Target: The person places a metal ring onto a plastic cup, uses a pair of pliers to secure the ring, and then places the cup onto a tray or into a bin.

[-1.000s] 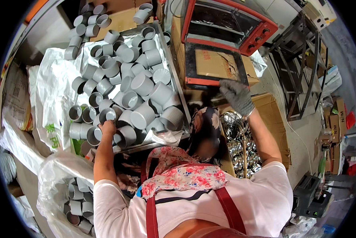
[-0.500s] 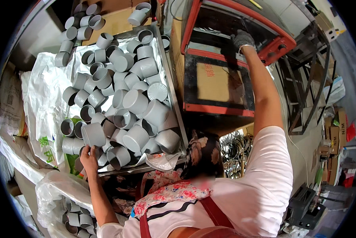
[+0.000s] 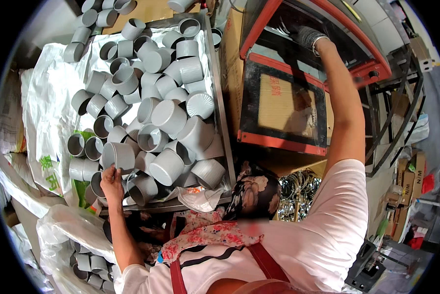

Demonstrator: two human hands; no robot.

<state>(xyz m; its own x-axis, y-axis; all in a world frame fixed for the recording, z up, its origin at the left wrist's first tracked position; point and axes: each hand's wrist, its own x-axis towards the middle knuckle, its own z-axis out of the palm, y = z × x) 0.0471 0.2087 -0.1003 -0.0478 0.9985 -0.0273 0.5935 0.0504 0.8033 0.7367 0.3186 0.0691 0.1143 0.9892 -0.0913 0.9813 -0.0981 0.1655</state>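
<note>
My bare left hand [image 3: 111, 182] grips the near edge of a grey plastic cup [image 3: 118, 156], which it holds over the pile of similar grey cups on the table. My right hand [image 3: 309, 37], in a dark grey knit glove, reaches inside a red-framed oven [image 3: 382, 73]. Its fingers are dark and blurred there, so whether they hold anything is hidden. The oven's door [image 3: 283, 145] hangs open, red-edged with a glass pane, under my right forearm. Through the pane brown cardboard shows.
White plastic sheeting [image 3: 48, 98] lies under the cups, and a metal rim [image 3: 222, 108] edges the table. A clear bag of grey cups [image 3: 58, 235] stands at lower left. Shiny metal rings [image 3: 298, 196] fill a box below the oven. A black metal rack [image 3: 401, 122] stands at right.
My right hand has gone deeper into the oven. My left hand still holds the grey cup in about the same place. The whole view has shifted slightly.
</note>
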